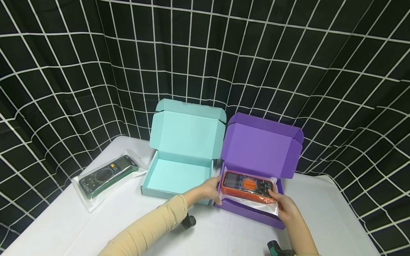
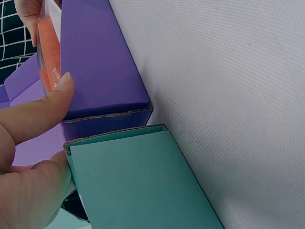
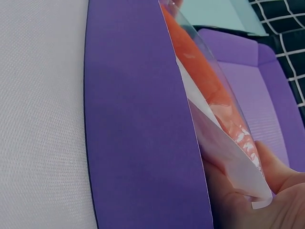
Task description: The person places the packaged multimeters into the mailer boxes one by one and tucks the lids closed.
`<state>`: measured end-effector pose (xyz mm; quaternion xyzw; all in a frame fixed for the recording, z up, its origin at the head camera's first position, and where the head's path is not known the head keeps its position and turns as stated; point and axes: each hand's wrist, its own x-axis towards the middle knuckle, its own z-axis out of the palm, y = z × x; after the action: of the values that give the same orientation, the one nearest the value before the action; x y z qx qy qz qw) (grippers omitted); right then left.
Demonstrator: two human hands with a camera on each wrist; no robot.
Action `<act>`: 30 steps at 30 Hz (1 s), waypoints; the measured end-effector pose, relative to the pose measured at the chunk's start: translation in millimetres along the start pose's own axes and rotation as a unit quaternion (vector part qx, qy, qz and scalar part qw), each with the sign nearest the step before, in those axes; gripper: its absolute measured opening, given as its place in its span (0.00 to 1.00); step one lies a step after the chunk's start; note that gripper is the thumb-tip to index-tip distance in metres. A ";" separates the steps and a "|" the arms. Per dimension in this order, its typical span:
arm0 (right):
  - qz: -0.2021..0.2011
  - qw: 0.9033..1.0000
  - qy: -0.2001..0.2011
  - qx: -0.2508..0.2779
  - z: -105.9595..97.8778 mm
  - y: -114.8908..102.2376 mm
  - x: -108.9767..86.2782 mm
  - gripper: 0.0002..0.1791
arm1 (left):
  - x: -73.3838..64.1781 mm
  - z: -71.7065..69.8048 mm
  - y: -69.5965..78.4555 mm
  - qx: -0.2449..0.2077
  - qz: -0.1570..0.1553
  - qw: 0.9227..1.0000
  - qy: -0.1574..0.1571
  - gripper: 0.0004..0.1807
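An orange multimeter [image 1: 248,187] sealed in a clear plastic bag sits over the open purple box [image 1: 256,213], tilted above its front wall. My left hand [image 1: 209,189] grips the bag's left end and my right hand [image 1: 283,206] grips its right end. In the left wrist view my left fingers [image 2: 33,119] touch the orange multimeter [image 2: 47,45] beside the purple box [image 2: 100,67]. The right wrist view shows my right hand [image 3: 257,191] pinching the bag's corner over the purple box [image 3: 138,129], with the orange multimeter [image 3: 205,81] inside the bag.
An open teal box [image 1: 179,177] stands just left of the purple one, lid up. A green multimeter [image 1: 107,176] in a clear bag lies at the left on the white table [image 1: 320,213]. A black curtain with a white grid hangs behind.
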<state>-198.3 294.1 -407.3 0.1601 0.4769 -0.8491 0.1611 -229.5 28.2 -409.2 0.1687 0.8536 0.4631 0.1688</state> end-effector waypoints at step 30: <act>-0.087 0.937 0.160 -0.297 8.4 11.3 4.7 0.24 | -0.3 0.1 -0.6 0.002 0.002 1.000 0.001 0.57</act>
<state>-198.7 280.7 -413.7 0.1967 0.7392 -0.6423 0.0487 -229.3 27.8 -409.8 0.1704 0.8545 0.4615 0.1670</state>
